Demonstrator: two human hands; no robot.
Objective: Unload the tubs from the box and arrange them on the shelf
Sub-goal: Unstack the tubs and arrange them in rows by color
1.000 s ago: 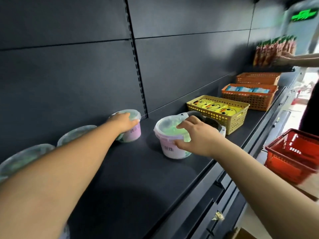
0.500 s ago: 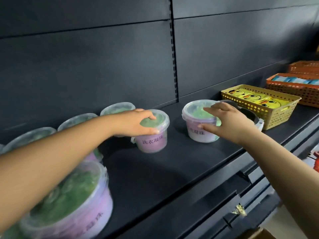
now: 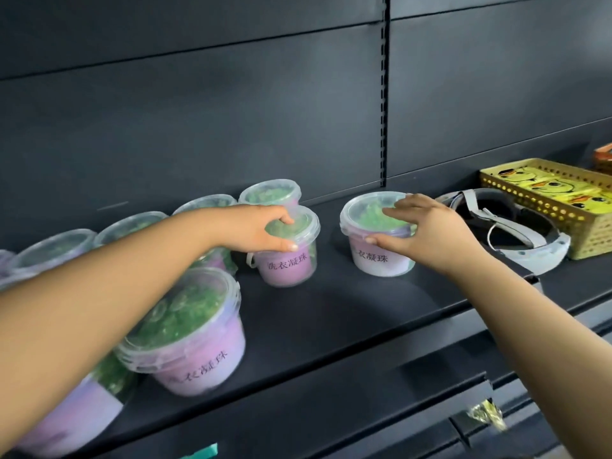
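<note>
Several clear-lidded tubs with pink labels and green beads stand on the dark shelf (image 3: pixel 347 309). My left hand (image 3: pixel 265 231) grips the lid of one tub (image 3: pixel 291 263) in the shelf's middle, thumb in front and fingers on top. To its right my right hand (image 3: pixel 427 230) rests over another tub (image 3: pixel 377 256), fingers on the lid and thumb on the wall. A row of tubs (image 3: pixel 268 193) lines the back wall to the left. Nearer me stands one more tub (image 3: pixel 195 342), with another at the lower left. The box is out of view.
A white headset with straps (image 3: pixel 516 240) lies right of my right hand. Beyond it stands a yellow basket (image 3: pixel 589 226) with yellow packets, and an orange basket's corner (image 3: pixel 602 157) shows at the far right. The dark back panel rises behind the shelf.
The view has swung left and closer. My left hand brought its tub forward from the back wall toward the shelf's middle; my right hand stays on its tub.
</note>
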